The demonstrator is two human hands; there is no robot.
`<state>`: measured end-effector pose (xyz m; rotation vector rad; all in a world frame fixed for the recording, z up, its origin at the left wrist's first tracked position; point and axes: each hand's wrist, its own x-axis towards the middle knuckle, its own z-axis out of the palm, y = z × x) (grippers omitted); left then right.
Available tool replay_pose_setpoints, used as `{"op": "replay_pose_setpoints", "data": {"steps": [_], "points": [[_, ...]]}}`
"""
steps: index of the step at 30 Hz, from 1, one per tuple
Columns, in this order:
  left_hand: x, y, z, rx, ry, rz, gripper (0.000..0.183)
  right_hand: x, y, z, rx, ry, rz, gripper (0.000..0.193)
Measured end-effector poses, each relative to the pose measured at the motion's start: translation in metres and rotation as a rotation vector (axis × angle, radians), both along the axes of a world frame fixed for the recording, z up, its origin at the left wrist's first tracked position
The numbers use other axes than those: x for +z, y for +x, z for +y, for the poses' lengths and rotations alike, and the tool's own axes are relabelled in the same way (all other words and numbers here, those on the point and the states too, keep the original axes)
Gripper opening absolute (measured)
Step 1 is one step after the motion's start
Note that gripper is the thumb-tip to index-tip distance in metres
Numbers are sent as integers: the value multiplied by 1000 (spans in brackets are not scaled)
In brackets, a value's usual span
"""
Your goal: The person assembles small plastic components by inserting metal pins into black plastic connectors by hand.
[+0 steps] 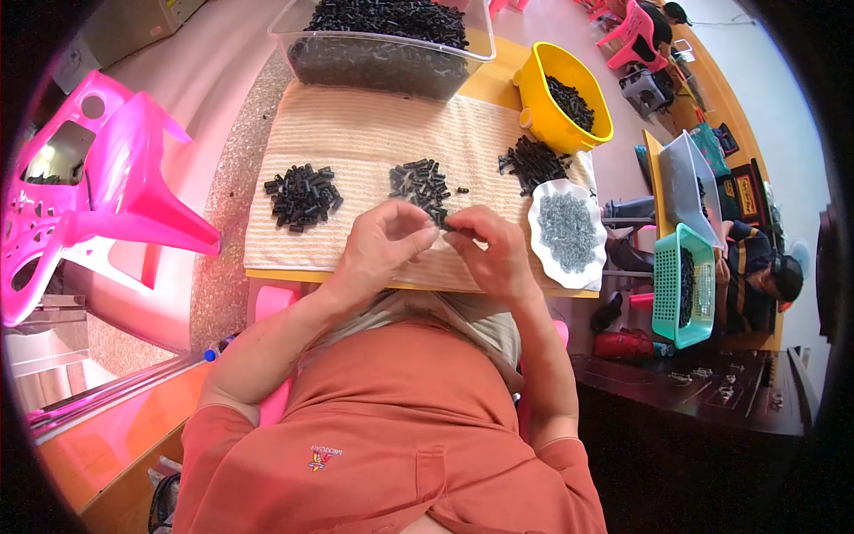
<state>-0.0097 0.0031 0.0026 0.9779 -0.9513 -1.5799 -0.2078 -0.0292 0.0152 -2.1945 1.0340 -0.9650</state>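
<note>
Left hand (382, 245): angled in, fingertips nearly together, hold unclear!
Right hand (495, 252): opposite, likewise!
Black tubes (431, 184): just beyond the grip!

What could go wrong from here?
The white plate of clear pieces sits at the table's right edge, near the right hand; a bump might spill it.

A lone black piece lies just beyond the hands, beside the middle black pile; a stray brush could mix it in.
</note>
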Motion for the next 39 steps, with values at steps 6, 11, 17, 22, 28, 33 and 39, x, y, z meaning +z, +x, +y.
{"op": "replay_pose_setpoints", "data": {"steps": [6, 11, 17, 22, 28, 33, 39], "points": [[-10, 2, 0, -50, -43, 24, 20, -2, 7, 12, 51, 116, -102, 18], [-8, 5, 0, -80, 19, 74, 20, 0, 11, 18, 4, 185, -115, 18], [-6, 6, -1, -149, 97, 175, 22, -8, 12, 18, 13, 188, -199, 15], [-7, 9, -2, -195, 124, 187, 23, -11, 9, 16, 31, 116, -156, 17], [-7, 9, -2, -172, 122, 176, 16, -6, 14, 20, 28, 81, -143, 15], [1, 6, 0, -152, 158, 144, 14, -3, 13, 24, 1, 107, -121, 15], [2, 8, 0, -197, 121, 166, 18, -7, 14, 29, -8, 149, -184, 17]]}}
